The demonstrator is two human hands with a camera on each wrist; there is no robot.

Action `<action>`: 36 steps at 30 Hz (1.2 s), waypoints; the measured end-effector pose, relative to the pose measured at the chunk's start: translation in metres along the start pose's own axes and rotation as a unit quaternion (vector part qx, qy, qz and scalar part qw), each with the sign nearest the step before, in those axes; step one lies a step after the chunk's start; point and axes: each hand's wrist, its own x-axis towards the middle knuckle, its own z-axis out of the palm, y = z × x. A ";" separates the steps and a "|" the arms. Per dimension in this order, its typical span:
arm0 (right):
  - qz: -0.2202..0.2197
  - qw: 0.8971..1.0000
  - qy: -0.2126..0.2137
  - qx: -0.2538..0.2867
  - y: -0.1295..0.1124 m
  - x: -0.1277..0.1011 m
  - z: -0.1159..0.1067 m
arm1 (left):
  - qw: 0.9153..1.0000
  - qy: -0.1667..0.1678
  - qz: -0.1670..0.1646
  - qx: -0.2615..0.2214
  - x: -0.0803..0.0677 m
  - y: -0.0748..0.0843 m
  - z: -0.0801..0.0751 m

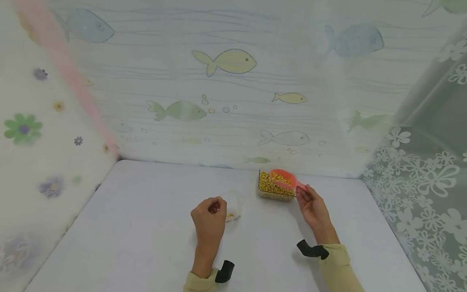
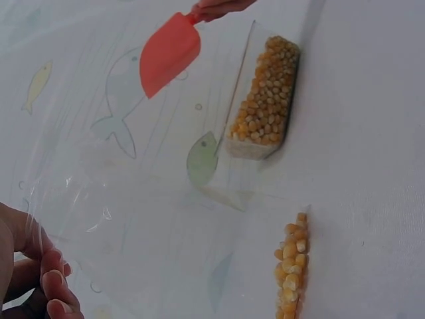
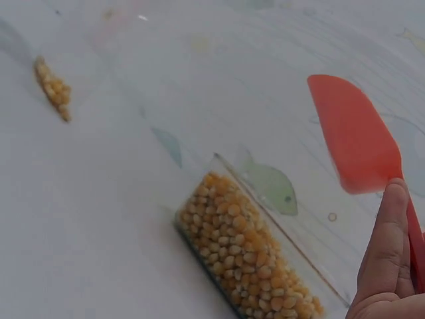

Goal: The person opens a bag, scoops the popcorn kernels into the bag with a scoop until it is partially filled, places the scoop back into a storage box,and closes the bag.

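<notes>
My left hand [image 1: 209, 219] pinches the edge of a clear plastic bag [image 2: 99, 219] between thumb and fingers. A small heap of corn kernels [image 2: 290, 272] lies in the bottom of the bag. In my right hand [image 1: 314, 207] is the handle of a red scoop [image 1: 286, 178], held over a clear rectangular container [image 1: 275, 197] filled with corn kernels [image 3: 232, 249]. Kernels show in the scoop's bowl in the head view; both wrist views see only its outer underside. The container stands to the right of the bag.
A white table [image 1: 146, 227] carries everything. Behind it hangs a pale curtain [image 1: 233, 134] printed with fish, with a flowered panel [image 1: 51, 162] at the left and a lacy flowered one [image 1: 430, 194] at the right. Each sleeve bears a black wrist piece [image 1: 225, 271].
</notes>
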 end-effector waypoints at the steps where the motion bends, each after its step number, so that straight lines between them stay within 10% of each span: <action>1: 0.002 1.000 -0.003 -0.001 0.000 -0.001 0.001 | 1.000 0.000 0.000 0.001 0.000 0.000 0.000; 36: 0.040 0.992 -0.023 -0.117 0.037 -0.030 0.040 | 1.000 -0.025 -0.006 0.003 0.009 0.000 0.001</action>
